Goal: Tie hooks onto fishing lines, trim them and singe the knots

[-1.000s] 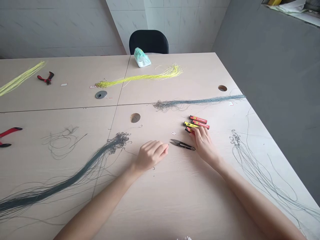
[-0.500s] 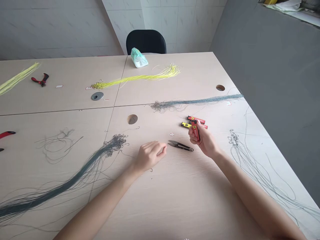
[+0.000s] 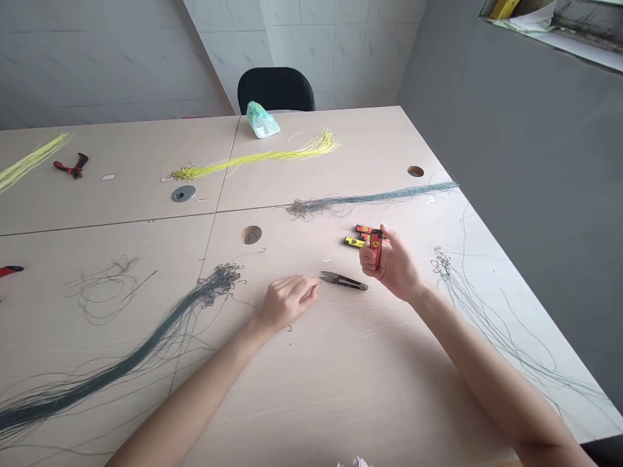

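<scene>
A red lighter (image 3: 376,248) stands upright in my right hand (image 3: 393,264), with the fingers wrapped round it and the thumb raised beside its top. My left hand (image 3: 288,301) is closed in a pinch over the table, a tiny hook tip showing at the fingertips; what it holds is too small to make out fully. Between the hands lie black thread snips (image 3: 343,281). Just behind my right hand are a yellow lighter (image 3: 354,242) and red lighters (image 3: 364,228). A small loose hook (image 3: 290,329) rests below my left hand.
Dark line bundles with hooks lie at left (image 3: 160,331), at right (image 3: 479,311) and farther back (image 3: 379,196). Beyond are a yellow bundle (image 3: 263,157), red-handled pliers (image 3: 73,166), a plastic bag (image 3: 263,122) and a black chair (image 3: 276,89). The table (image 3: 311,402) has round holes.
My right thumb has lifted off the top of the red lighter, which now stands more upright. The whole view has shifted slightly. My left hand keeps its pinch.
</scene>
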Motion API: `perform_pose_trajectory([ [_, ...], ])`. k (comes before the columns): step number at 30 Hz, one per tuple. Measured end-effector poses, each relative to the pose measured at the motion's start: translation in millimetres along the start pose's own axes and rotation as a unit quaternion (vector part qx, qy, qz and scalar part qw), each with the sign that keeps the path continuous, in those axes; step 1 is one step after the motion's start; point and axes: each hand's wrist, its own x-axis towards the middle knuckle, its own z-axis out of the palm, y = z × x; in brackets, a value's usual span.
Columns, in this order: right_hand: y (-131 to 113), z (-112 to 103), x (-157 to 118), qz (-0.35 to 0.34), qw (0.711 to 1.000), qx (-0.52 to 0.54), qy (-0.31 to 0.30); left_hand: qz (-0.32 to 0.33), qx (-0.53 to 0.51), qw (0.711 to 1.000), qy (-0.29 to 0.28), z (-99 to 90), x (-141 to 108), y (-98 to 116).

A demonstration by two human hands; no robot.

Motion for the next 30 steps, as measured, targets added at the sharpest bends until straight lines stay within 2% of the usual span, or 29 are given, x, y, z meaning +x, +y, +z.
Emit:
perform_pose_trajectory([
  [11,-9.2,8.8,-8.4,0.011,0.997,-0.032,0.064,0.017,0.012,1.0,0.009,-1.2,3.3,2.5],
  [18,-8.6,9.2,-6.6,0.06,0.989,-0.043,0.126,0.019,0.02,1.0,0.006,-0.1,1.4,0.9],
  [21,-8.2,8.3,-5.0,0.084,0.987,-0.039,0.134,0.019,0.022,1.0,0.004,0.7,0.8,0.7],
  [30,-5.5,6.0,-2.6,0.097,0.984,-0.011,0.147,0.022,0.025,0.999,0.0,1.4,-0.1,-0.1],
])
